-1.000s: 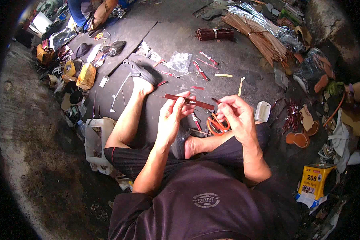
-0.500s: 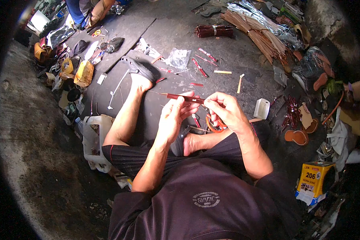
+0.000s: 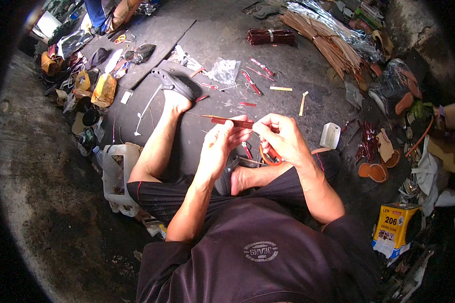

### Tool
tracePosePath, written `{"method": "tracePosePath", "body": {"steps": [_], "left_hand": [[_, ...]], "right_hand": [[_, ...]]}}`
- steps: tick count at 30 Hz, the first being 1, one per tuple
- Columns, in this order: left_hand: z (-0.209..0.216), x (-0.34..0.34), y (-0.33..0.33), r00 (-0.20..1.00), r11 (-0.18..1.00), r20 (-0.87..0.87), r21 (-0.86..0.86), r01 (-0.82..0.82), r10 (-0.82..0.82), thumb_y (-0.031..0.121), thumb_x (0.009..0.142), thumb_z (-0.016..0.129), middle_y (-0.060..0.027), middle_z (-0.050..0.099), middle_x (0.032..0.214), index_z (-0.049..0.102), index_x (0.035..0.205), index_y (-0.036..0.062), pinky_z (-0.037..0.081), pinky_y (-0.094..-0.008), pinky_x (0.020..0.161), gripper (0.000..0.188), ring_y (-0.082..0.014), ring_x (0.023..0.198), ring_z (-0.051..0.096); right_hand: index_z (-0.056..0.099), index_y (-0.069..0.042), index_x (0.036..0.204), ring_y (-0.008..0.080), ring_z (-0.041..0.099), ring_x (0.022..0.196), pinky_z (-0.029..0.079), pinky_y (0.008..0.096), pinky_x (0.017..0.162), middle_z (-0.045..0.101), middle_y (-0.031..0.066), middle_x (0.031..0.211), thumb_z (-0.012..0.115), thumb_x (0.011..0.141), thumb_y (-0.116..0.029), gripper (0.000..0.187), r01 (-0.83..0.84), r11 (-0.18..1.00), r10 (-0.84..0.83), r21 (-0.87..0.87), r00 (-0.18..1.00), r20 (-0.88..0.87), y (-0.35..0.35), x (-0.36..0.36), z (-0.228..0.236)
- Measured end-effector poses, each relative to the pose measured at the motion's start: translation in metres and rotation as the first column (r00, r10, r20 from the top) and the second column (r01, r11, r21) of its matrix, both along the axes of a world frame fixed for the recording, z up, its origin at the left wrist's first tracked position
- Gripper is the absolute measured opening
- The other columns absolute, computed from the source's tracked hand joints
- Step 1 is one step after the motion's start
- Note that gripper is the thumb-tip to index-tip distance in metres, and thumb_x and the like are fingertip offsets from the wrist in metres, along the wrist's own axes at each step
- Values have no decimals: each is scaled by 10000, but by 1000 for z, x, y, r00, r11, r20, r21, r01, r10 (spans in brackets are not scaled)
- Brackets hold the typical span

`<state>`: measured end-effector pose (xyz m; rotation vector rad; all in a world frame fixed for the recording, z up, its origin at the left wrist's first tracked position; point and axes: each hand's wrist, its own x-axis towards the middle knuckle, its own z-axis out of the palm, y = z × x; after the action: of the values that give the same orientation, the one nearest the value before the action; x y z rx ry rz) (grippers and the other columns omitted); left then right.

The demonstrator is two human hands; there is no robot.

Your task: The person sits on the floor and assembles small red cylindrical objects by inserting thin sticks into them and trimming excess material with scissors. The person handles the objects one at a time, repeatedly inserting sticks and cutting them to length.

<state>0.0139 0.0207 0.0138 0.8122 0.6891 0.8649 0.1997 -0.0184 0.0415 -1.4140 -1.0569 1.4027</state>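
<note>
Grasped in the left hand (image 3: pixel 216 151), between thumb and fingers: a dark red strip (image 3: pixel 241 123), almost level in the air, above the gap between the legs (image 3: pixel 156 139). At its 9 o'clock end, a thin yellowish piece (image 3: pixel 209 116), pointing outward. At its 3 o'clock end, the right hand (image 3: pixel 284 140), with thumb and forefinger pinched upon this end; not possible to tell any smaller part inside the pinch.

Counted from the hands: at 5 o'clock, under the right hand, scissors (image 3: pixel 274 163) with orange handles, partly covered. At 10 o'clock, on the left foot (image 3: pixel 183 101), a grey shoe (image 3: pixel 173 83). At 12 o'clock, on the floor (image 3: pixel 212 38), a clear plastic bag (image 3: pixel 224 70) and, near to it, a red strap (image 3: pixel 251 82). At 1 o'clock, 2 pale strips (image 3: pixel 281 89), apart from each other; farther, 1 dark red bundle (image 3: pixel 258 36) and 1 large brown bundle (image 3: pixel 328 45). At 3 o'clock, a small white box (image 3: pixel 330 136). At 4 o'clock, well apart, a yellow tin (image 3: pixel 393 224). At 8 o'clock, a cut white jug (image 3: pixel 120 203). Far at 10 o'clock, another person (image 3: pixel 94 14) in blue trousers.
</note>
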Motion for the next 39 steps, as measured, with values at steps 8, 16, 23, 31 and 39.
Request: {"method": "tracePosePath", "body": {"steps": [8,16,23,31,39], "left_hand": [[1,0,0,1000,1000,15,4,8,-8,281,1055,436,-170,630,1230,539,1308,-52,514,-332,976,431,-210,1066,647],[2,3,-2,995,998,-92,53,-30,35,175,1002,558,-139,662,1168,584,1266,-40,533,-304,922,342,-181,1003,661],[-7,16,-8,938,966,-283,214,-142,200,82,928,674,-80,717,1004,673,1158,0,533,-253,812,243,-106,879,660],[4,26,-15,928,919,-186,297,-259,322,42,927,662,-119,717,1049,488,1378,34,516,-206,743,482,-69,871,638],[1,28,-17,919,905,-181,320,-280,349,70,932,662,-138,708,1055,456,1390,-1,518,-260,852,508,-122,942,648]], "right_hand": [[678,-2,989,69,599,649,523,234,567,664,34,818,643,957,-179,184,16,999,-17,30,998,56,1,-3,-2],[684,14,969,68,612,656,518,234,575,676,33,785,663,940,-160,178,39,997,-47,70,991,122,-1,-5,-4],[677,12,946,77,625,650,523,246,568,677,43,779,674,932,-155,168,50,994,-61,97,991,116,-3,-4,-8],[642,-4,928,74,625,647,531,243,576,673,33,772,664,934,-129,127,74,979,-94,189,991,99,-12,-4,-11],[626,6,910,60,611,619,520,222,556,649,19,751,656,935,-98,112,98,979,-107,181,993,41,-10,-3,-12]]}}
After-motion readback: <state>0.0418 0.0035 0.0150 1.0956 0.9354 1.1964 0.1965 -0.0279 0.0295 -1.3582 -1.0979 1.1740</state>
